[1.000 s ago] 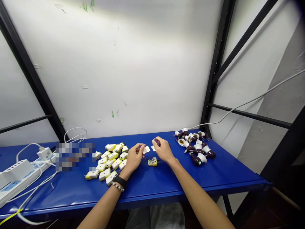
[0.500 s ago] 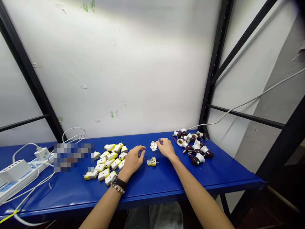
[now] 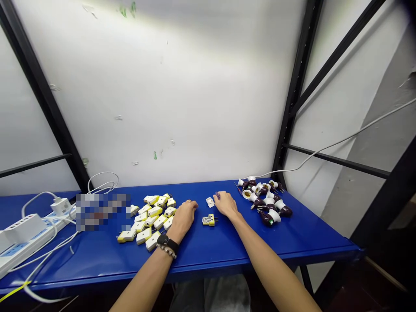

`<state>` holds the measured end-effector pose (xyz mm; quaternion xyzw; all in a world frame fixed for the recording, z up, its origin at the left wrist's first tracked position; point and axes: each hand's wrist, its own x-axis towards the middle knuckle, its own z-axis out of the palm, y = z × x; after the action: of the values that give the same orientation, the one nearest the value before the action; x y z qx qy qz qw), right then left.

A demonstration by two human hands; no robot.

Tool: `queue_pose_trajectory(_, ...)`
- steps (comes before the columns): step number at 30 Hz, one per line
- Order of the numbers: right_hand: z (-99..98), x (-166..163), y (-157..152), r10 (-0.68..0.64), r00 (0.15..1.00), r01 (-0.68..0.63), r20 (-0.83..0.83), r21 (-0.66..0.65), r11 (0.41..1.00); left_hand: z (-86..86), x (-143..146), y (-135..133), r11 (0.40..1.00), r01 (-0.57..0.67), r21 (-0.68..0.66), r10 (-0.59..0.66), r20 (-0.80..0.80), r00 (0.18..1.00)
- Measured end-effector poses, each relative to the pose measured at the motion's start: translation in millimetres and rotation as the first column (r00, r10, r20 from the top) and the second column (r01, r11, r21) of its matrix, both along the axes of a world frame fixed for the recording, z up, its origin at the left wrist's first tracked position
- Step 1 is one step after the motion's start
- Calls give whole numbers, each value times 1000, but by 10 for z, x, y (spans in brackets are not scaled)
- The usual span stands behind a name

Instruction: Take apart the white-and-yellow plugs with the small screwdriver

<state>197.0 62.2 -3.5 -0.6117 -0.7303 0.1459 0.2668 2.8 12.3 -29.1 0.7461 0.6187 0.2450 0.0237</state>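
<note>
My left hand [image 3: 183, 216], with a watch and a bead bracelet at the wrist, rests on the blue table beside a group of white-and-yellow plugs [image 3: 154, 211]. Its fingers are drawn together; what they hold, if anything, is hidden. Between my hands lies an opened yellow plug half [image 3: 208, 220], its inside facing up and its pins pointing right. Behind it is a white plug cover [image 3: 210, 202], just left of my right hand's fingertips. My right hand [image 3: 226, 203] is closed, with a small purple piece [image 3: 217, 196] showing at its fingers.
Several dark purple lamp holders with white sockets [image 3: 267, 201] lie to the right, with a thin screwdriver [image 3: 238, 188] beside them. A white power strip [image 3: 30, 242] and loose white cables occupy the left. Black rack posts [image 3: 289, 108] and a white wall [image 3: 182, 86] stand behind.
My left hand's fingers have drawn together and shifted slightly. The white cover has turned over on the table, and my right fingers have come off it. The view has shifted a little.
</note>
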Motion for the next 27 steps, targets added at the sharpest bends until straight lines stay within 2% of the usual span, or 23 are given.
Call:
queue_pose_trajectory(3, 80, 33, -65, 181, 983, -181, -8, 8, 983, 0, -13, 5, 999, -33, 17, 33, 2, 999)
queue_pose_trajectory(6, 110, 16, -155, 384, 923, -384, -7, -17, 923, 24, -24, -12, 997, -57, 47, 56, 15, 998)
queue_pose_trajectory(9, 103, 32, -236, 470, 883, -469, 14, -41, 882, 89, -31, -80, 993, -78, 86, 76, 29, 997)
queue_pose_trajectory(14, 104, 293, -260, 402, 912, -404, 86, 9, 915, 250, -187, -355, 984, -95, 153, 91, 32, 995)
queue_pose_trajectory(19, 115, 569, -99, 287, 951, -298, 115, 95, 950, 356, -660, -724, 978, -189, 88, 199, -120, 973)
queue_pose_trajectory(22, 138, 614, -39, 235, 969, -243, 71, 158, 957, 328, -863, -946, 971, -237, 13, 237, -117, 965)
queue_pose_trajectory(24, 177, 606, -59, 202, 979, -199, 11, 216, 956, 258, -909, -1077, 979, -203, -25, 201, -63, 977)
queue_pose_trajectory(27, 252, 561, -166, 181, 977, -139, -111, 312, 940, 119, -908, -1215, 991, -132, -11, 132, 4, 991)
